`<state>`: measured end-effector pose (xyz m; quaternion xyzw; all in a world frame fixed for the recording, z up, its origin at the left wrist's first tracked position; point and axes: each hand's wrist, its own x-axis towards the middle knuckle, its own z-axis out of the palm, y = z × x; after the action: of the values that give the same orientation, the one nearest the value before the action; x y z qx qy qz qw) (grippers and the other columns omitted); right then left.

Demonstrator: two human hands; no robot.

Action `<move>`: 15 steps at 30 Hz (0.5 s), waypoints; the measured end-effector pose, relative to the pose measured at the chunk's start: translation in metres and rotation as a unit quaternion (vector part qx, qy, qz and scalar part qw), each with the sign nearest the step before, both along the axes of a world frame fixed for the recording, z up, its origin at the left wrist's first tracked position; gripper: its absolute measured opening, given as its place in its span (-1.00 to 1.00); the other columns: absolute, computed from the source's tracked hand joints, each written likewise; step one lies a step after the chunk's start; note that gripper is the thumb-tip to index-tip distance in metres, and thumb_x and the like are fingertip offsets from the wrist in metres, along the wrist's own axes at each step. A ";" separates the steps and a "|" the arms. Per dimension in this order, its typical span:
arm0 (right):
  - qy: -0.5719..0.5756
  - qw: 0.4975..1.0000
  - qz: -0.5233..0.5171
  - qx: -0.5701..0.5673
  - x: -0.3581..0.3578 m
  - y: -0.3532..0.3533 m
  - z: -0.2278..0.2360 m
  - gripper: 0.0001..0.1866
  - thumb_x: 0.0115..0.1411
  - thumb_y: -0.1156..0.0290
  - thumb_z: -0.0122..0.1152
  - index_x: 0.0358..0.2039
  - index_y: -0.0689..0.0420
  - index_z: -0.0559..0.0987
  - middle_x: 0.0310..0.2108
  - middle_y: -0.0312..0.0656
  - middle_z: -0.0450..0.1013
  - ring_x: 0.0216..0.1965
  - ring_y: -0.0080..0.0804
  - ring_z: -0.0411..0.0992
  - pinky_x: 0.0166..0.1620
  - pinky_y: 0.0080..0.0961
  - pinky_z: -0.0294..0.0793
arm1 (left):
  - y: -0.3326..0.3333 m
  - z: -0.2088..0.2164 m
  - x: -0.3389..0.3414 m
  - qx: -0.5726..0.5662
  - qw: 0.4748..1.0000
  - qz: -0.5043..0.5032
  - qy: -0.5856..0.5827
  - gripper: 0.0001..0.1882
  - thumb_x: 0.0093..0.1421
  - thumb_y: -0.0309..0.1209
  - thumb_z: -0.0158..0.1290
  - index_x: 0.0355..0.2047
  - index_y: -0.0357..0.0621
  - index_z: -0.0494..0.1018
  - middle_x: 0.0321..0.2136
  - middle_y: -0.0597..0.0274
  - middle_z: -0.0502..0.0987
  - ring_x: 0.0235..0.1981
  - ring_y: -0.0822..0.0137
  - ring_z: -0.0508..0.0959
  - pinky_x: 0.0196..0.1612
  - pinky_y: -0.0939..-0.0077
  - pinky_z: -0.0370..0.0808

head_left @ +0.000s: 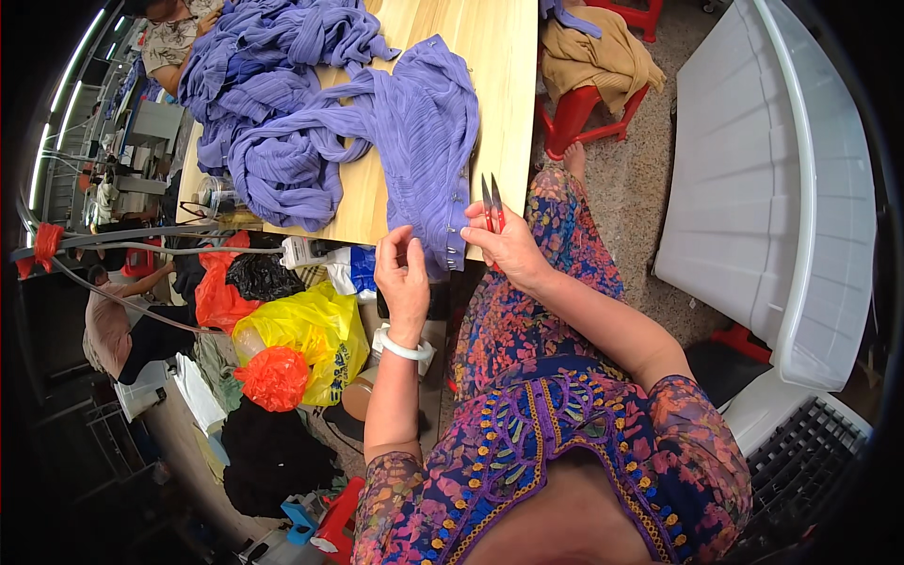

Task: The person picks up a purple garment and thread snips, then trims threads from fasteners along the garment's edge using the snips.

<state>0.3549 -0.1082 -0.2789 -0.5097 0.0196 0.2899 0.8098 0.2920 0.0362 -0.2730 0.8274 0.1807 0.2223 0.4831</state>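
Observation:
My right hand (511,250) is closed around small red-handled scissors (492,200), their dark blades pointing away from me. Its thumb and fingertips lie at the right edge of a periwinkle-blue pleated garment (424,132). Along that edge and the near corner runs a row of small metal pins or clips (455,247). Just left of the garment's near end is my left hand (403,282), palm side partly hidden, its fingers loosely bent and the thumb apart. I see nothing held in it. A pale bangle circles that wrist.
More blue garments (282,122) are heaped on the wooden table (508,94). Below its left side lie yellow (325,334) and red plastic bags (273,379). A large white bin (753,179) stands right; a red stool (593,113) bears tan cloth. Two other people are at left.

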 end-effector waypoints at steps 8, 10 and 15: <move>-0.013 1.000 0.000 0.001 -0.002 0.000 -0.008 -0.72 0.00 0.50 0.15 -0.24 0.19 0.35 -0.54 -0.39 0.33 -0.68 -0.76 0.22 -0.69 -0.80 0.20 | -0.018 0.010 0.003 0.128 0.987 -0.086 -0.046 -0.72 -0.05 -0.61 0.07 -0.27 -0.24 0.38 -0.36 0.18 0.35 -0.55 0.43 0.39 -0.48 0.63 0.36; -0.012 1.000 -0.004 -0.002 -0.001 -0.001 -0.009 -0.70 0.01 0.51 0.13 -0.22 0.20 0.34 -0.54 -0.39 0.33 -0.68 -0.77 0.22 -0.70 -0.80 0.19 | -0.022 0.012 0.005 0.146 0.985 -0.082 -0.040 -0.73 -0.07 -0.60 0.08 -0.29 -0.23 0.39 -0.40 0.16 0.35 -0.56 0.41 0.38 -0.49 0.61 0.36; -0.050 0.998 -0.023 -0.007 -0.002 0.000 -0.002 -0.52 0.02 0.61 0.05 -0.01 0.23 0.20 -0.49 -0.35 0.34 -0.51 -0.72 0.30 -0.44 -0.76 0.34 | -0.033 0.026 0.021 0.237 0.965 -0.111 0.022 -0.76 -0.07 -0.38 0.14 -0.38 -0.22 0.45 -0.46 0.09 0.32 -0.42 0.15 0.39 -0.39 0.36 0.36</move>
<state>0.3533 -0.1080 -0.2814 -0.5288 -0.0066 0.2453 0.8125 0.3133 0.0036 -0.2467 0.9377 0.0402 0.1854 0.2911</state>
